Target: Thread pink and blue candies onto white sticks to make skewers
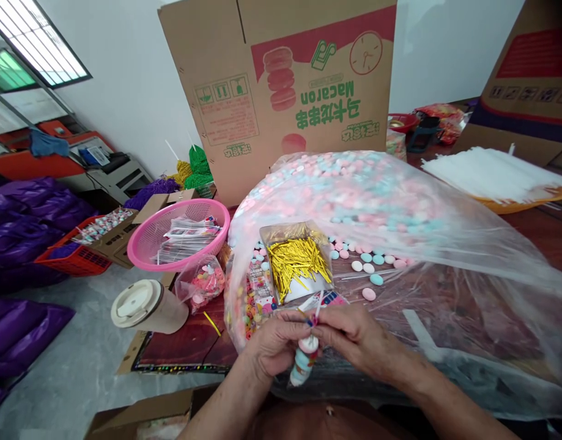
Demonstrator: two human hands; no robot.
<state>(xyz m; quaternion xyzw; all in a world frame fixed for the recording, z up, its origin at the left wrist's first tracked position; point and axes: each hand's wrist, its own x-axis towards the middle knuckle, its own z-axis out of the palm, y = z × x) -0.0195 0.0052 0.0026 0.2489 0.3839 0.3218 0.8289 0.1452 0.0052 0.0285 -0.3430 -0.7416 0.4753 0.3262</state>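
Observation:
Close to my body I hold a small clear-wrapped candy skewer (301,365) with pale blue and pink sweets and a white stick pointing up. My left hand (277,337) pinches the gathered neck of its wrapper from the left. From the right, the closed fingers of my right hand (361,335) meet at the same neck. A bit of gold tie seems to show between the fingertips; the fingers partly hide it. Just beyond lies an open packet of gold twist ties (301,266). Loose pink, white and blue candies (367,267) lie behind my right hand.
A large clear bag of candies (349,189) spreads before a tall cardboard box (303,79). On the left are a pink basket (138,244) of printed wrappers and a lidded cup (168,308). White sticks (496,174) fill a yellow basin at right.

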